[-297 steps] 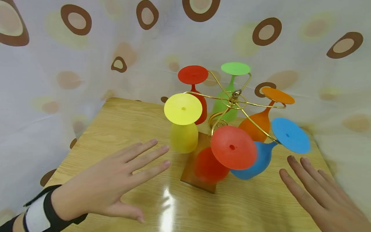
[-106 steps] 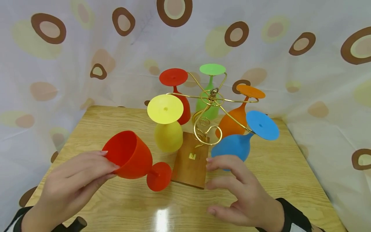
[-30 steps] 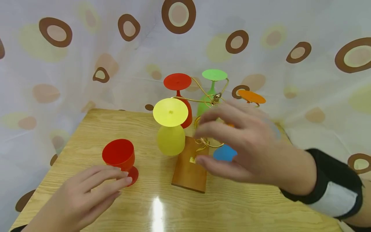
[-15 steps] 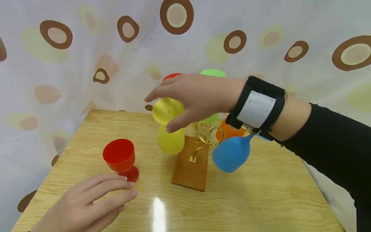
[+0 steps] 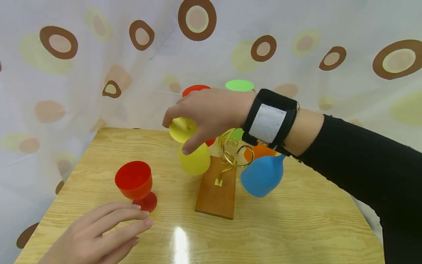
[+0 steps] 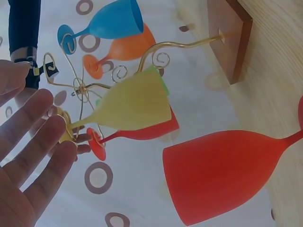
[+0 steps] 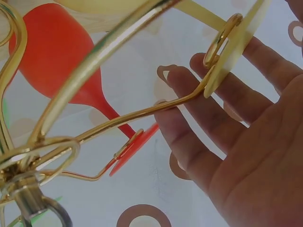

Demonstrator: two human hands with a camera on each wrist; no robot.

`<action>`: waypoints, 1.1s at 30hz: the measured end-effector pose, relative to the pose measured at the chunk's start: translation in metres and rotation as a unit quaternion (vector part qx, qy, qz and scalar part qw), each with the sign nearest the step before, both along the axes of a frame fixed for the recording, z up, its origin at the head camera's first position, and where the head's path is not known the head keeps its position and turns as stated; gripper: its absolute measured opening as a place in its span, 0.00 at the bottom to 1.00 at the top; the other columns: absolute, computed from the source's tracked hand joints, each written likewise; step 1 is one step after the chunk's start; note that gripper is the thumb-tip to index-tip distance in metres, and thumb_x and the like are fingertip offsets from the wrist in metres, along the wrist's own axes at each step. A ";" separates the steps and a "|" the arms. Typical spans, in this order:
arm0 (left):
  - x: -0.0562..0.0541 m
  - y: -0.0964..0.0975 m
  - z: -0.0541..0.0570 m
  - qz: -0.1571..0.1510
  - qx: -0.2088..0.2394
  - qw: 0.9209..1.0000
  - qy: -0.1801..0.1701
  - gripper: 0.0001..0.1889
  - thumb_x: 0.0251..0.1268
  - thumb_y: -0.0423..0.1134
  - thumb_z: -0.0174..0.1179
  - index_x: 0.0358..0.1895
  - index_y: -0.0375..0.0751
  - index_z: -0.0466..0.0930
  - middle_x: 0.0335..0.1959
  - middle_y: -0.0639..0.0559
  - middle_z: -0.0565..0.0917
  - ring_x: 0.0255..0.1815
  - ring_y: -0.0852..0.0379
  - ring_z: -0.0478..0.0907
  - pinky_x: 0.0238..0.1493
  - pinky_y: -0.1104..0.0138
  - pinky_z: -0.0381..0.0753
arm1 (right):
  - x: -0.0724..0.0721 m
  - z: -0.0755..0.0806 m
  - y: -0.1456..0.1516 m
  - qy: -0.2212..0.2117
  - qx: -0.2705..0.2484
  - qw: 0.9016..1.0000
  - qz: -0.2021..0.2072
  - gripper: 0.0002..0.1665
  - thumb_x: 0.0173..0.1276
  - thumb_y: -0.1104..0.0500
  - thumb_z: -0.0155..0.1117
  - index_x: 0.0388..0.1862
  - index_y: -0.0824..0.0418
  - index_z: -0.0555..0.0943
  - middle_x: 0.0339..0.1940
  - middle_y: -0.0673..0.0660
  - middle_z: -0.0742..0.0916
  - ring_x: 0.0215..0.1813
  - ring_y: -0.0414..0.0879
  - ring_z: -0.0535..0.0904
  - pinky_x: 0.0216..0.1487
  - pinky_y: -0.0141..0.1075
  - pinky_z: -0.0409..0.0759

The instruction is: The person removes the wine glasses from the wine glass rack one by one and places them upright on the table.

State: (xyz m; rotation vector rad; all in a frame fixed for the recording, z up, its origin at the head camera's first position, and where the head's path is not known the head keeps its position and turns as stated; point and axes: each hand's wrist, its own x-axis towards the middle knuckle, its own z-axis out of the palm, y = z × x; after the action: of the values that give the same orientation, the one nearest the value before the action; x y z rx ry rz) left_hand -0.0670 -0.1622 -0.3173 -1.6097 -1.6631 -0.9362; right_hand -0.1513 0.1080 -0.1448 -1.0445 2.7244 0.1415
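Note:
A red goblet [image 5: 133, 183] stands upright on the table at left. Just in front of its foot, my left hand [image 5: 99, 233] has loosely bent fingers and holds nothing. On a gold wire rack [image 5: 245, 163] hangs an upside-down yellow goblet [image 5: 194, 161]. My right hand [image 5: 211, 110] reaches over that goblet's round foot, fingers on the far side, thumb on the near side. In the right wrist view, the fingers lie behind the yellow foot [image 7: 236, 52], with no clear pinch. The wrist covers the rack's top in the head view.
Blue [image 5: 262, 176], orange [image 5: 260, 151], green [image 5: 239, 85] and another red goblet [image 5: 194, 89] hang from the rack's arms. A wooden base [image 5: 215, 201] carries the rack on the wood-grain table [image 5: 296, 223]. A patterned curtain [image 5: 158, 80] hangs behind.
The front red goblet came off its hook into my left hand, then was set upright on the table and released. My right hand moved up and left to the yellow goblet's foot.

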 end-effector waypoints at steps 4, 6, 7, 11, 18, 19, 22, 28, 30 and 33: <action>0.001 0.000 0.000 -0.001 -0.015 1.000 -0.010 0.12 0.74 0.41 0.58 0.49 0.38 0.86 0.44 0.47 0.87 0.43 0.52 0.82 0.55 0.73 0.81 | -0.006 0.000 -0.002 0.009 -0.008 1.000 -0.005 0.33 0.60 0.35 0.70 0.63 0.42 0.77 0.51 0.42 0.82 0.50 0.42 0.74 0.51 0.35 0.75; 0.002 -0.002 0.000 0.002 -0.021 1.000 -0.016 0.13 0.74 0.42 0.58 0.50 0.38 0.86 0.45 0.47 0.87 0.43 0.53 0.81 0.55 0.73 0.80 | -0.009 0.001 -0.001 0.012 -0.006 1.000 -0.018 0.34 0.60 0.35 0.70 0.64 0.42 0.76 0.50 0.42 0.82 0.50 0.42 0.73 0.51 0.35 0.75; 0.002 -0.002 0.000 0.005 -0.024 1.000 -0.018 0.13 0.74 0.43 0.58 0.50 0.39 0.86 0.45 0.48 0.87 0.43 0.53 0.81 0.55 0.74 0.80 | -0.010 0.002 -0.001 0.009 -0.007 1.000 -0.026 0.34 0.60 0.36 0.70 0.64 0.42 0.76 0.51 0.43 0.82 0.50 0.43 0.73 0.51 0.36 0.76; 0.002 -0.005 -0.002 0.011 -0.031 0.999 -0.020 0.14 0.74 0.44 0.58 0.51 0.39 0.86 0.45 0.48 0.86 0.43 0.53 0.81 0.56 0.74 0.79 | -0.013 0.005 0.007 0.006 -0.005 0.998 -0.059 0.36 0.61 0.34 0.70 0.66 0.42 0.75 0.52 0.44 0.82 0.51 0.45 0.73 0.52 0.38 0.76; 0.000 -0.005 -0.004 0.010 -0.031 0.999 -0.017 0.14 0.74 0.44 0.58 0.50 0.40 0.86 0.45 0.48 0.87 0.43 0.53 0.82 0.54 0.74 0.80 | -0.009 0.007 0.026 -0.004 -0.020 0.997 -0.077 0.36 0.60 0.33 0.69 0.65 0.41 0.75 0.54 0.43 0.82 0.52 0.45 0.74 0.54 0.39 0.75; 0.000 -0.005 -0.004 0.011 -0.032 0.999 -0.018 0.14 0.74 0.44 0.58 0.50 0.40 0.86 0.46 0.48 0.87 0.44 0.53 0.82 0.54 0.74 0.80 | -0.008 0.007 0.029 -0.005 -0.022 0.997 -0.076 0.36 0.60 0.33 0.69 0.65 0.41 0.75 0.56 0.43 0.81 0.53 0.44 0.74 0.55 0.39 0.74; 0.000 -0.004 -0.004 0.012 -0.027 0.999 -0.015 0.14 0.74 0.44 0.58 0.50 0.40 0.87 0.45 0.48 0.87 0.44 0.53 0.82 0.54 0.74 0.80 | -0.004 0.007 0.036 -0.006 -0.025 0.997 -0.076 0.36 0.60 0.34 0.70 0.67 0.40 0.74 0.61 0.42 0.80 0.57 0.43 0.74 0.59 0.40 0.74; -0.006 0.001 -0.008 -0.002 0.008 1.000 0.017 0.13 0.74 0.42 0.59 0.47 0.37 0.87 0.43 0.46 0.88 0.41 0.52 0.82 0.52 0.72 0.82 | 0.011 0.006 0.049 0.021 -0.041 0.997 -0.064 0.36 0.60 0.35 0.70 0.67 0.40 0.75 0.64 0.42 0.80 0.60 0.44 0.74 0.61 0.42 0.74; -0.008 0.002 -0.009 -0.001 0.011 1.000 0.022 0.13 0.74 0.41 0.58 0.47 0.36 0.87 0.43 0.46 0.88 0.40 0.52 0.82 0.51 0.72 0.82 | 0.018 0.006 0.053 0.041 -0.057 0.996 -0.057 0.35 0.60 0.35 0.71 0.65 0.39 0.76 0.62 0.43 0.80 0.59 0.44 0.74 0.60 0.42 0.74; -0.010 0.002 -0.009 0.000 0.008 1.000 0.021 0.13 0.75 0.41 0.58 0.47 0.36 0.87 0.43 0.46 0.87 0.40 0.52 0.82 0.50 0.72 0.82 | 0.031 0.007 0.058 0.077 -0.088 0.992 -0.042 0.34 0.59 0.36 0.72 0.64 0.39 0.76 0.60 0.43 0.80 0.56 0.43 0.75 0.57 0.41 0.75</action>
State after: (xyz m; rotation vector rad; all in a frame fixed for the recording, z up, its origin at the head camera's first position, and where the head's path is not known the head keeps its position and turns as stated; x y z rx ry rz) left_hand -0.0768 -0.1603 -0.3265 -1.6070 -1.6236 -0.9083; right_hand -0.1205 0.1662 -0.1375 -0.9995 2.9597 -0.0359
